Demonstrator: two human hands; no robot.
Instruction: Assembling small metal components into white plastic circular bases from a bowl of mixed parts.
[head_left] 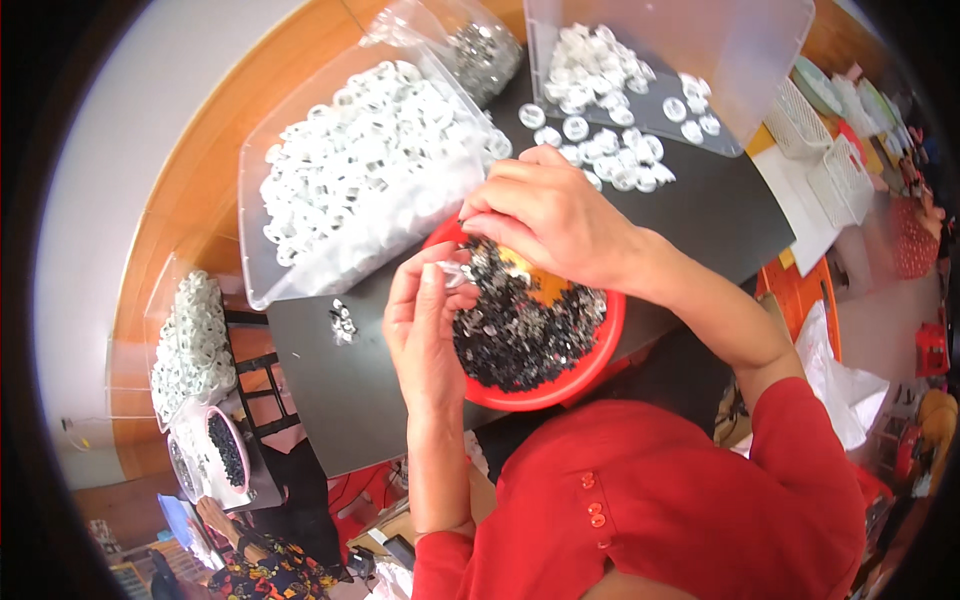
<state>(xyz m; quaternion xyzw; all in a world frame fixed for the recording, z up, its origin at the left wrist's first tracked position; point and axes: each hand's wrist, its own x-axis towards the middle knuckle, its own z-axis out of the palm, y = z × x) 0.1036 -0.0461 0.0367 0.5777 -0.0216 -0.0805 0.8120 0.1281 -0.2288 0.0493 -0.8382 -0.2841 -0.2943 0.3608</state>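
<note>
A red basin [612, 335] stands on the dark table, filled with small black and shiny metallic parts [525, 345]. Over its left rim, my left hand [425, 325] has its thumb and fingers closed on a small white plastic piece [457, 272]. My right hand [560, 215] is above the far side of the basin, its fingertips pinched together beside the left fingers. A tiny dark spot shows at those fingertips, too small to name. Partly hidden under the right hand, a yellow-orange object [548, 285] lies among the parts.
A clear bin [258, 290] heaped with white round plastic pieces is at the left. Further right, another clear bin [690, 60] lies tipped, with white pieces [620, 160] spilling out. A bag of metal parts [485, 60] sits behind. Another person's hand [215, 518] shows lower left.
</note>
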